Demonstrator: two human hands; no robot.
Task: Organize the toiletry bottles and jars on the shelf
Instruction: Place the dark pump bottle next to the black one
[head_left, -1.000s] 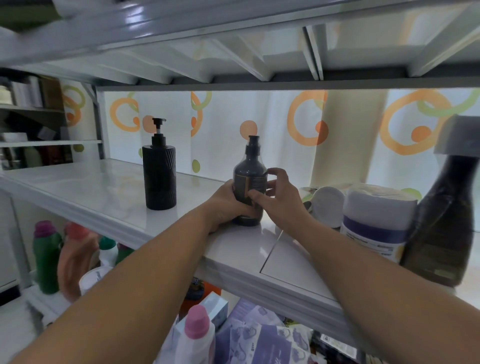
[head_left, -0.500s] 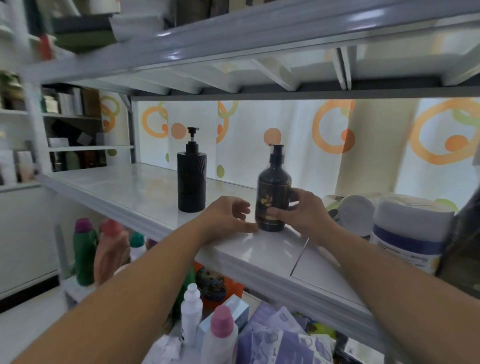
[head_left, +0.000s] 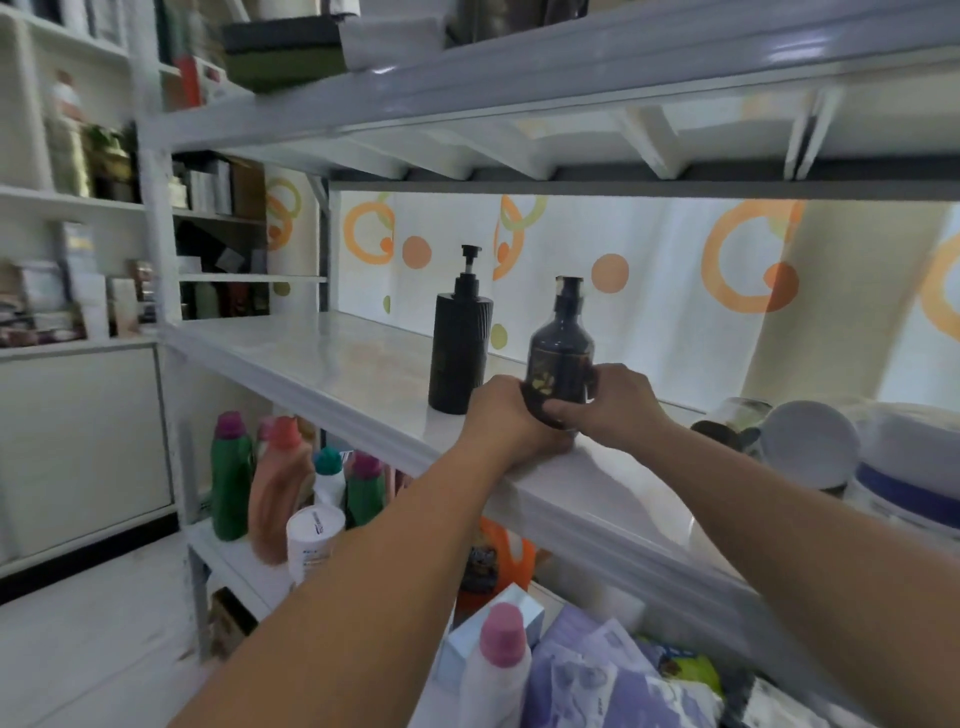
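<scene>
A: Hands first: left hand (head_left: 506, 415) and right hand (head_left: 615, 402) are both closed around the round bottle (head_left: 560, 358) on the shelf (head_left: 322, 364), just right of the pump bottle (head_left: 460, 353).

B: Keep it upright, label forward, beside that 1.

A: Its base is hidden; jars (head_left: 810, 447) at right are blurred.

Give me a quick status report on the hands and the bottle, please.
Left hand and right hand both grip the dark bottle, upright on the shelf. Black pump bottle stands close on its left.
</scene>
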